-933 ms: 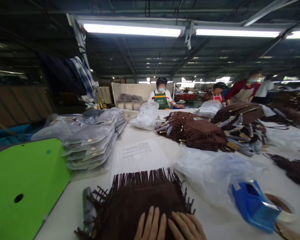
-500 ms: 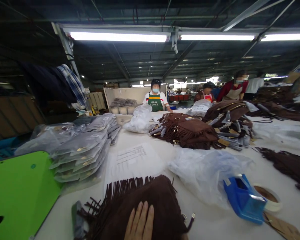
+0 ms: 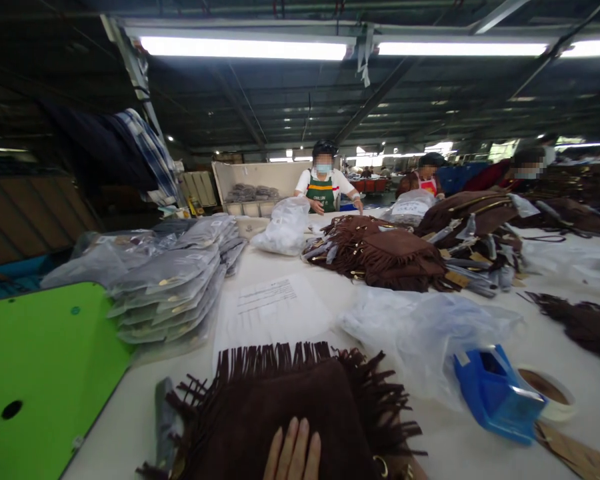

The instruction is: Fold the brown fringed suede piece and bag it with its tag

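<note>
A brown fringed suede bag [image 3: 290,400] lies flat on the white tabletop [image 3: 130,413], at the near edge. The left hand [image 3: 293,457] rests on it, fingers stretched out flat and gripping nothing. The right hand is out of view. Just behind the bag is a printed sheet [image 3: 270,303]. To the right are crumpled clear plastic [image 3: 420,327] and a blue tape dispenser [image 3: 497,393].
</note>
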`<state>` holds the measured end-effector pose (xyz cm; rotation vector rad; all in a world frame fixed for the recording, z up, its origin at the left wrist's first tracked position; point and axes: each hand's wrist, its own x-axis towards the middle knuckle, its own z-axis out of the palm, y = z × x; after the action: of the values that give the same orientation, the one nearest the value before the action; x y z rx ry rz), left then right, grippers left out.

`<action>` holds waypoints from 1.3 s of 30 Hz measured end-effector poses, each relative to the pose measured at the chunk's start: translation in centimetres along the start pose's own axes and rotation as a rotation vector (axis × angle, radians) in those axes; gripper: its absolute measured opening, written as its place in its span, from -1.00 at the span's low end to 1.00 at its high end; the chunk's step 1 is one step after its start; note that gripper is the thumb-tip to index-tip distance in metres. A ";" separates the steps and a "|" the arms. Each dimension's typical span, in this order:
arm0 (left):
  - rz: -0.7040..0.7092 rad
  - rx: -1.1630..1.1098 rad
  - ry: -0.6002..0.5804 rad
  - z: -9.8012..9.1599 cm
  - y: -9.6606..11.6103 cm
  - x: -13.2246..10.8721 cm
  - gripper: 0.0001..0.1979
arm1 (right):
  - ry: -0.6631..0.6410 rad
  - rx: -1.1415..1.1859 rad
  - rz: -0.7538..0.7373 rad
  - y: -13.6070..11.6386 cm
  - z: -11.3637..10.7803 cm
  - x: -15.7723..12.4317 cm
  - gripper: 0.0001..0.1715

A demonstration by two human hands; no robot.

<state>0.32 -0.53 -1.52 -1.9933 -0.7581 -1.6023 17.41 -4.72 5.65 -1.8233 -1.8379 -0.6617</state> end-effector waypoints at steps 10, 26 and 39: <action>0.194 -0.071 -0.178 -1.9 -0.7 0.9 -0.67 | -0.272 0.040 0.077 -6.4 4.5 1.7 -0.65; 0.290 0.083 -0.454 -2.0 -0.3 -2.4 -0.80 | 0.216 -0.009 -0.535 -2.4 6.7 0.4 -0.59; -0.273 0.368 -1.002 -13.1 -17.4 4.7 -0.83 | 0.195 -0.019 -0.561 -3.1 5.6 0.9 -0.57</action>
<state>-20.04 4.16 6.11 -2.3960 -1.5887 -0.3918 14.39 -0.51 1.78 -1.1891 -2.2160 -1.0110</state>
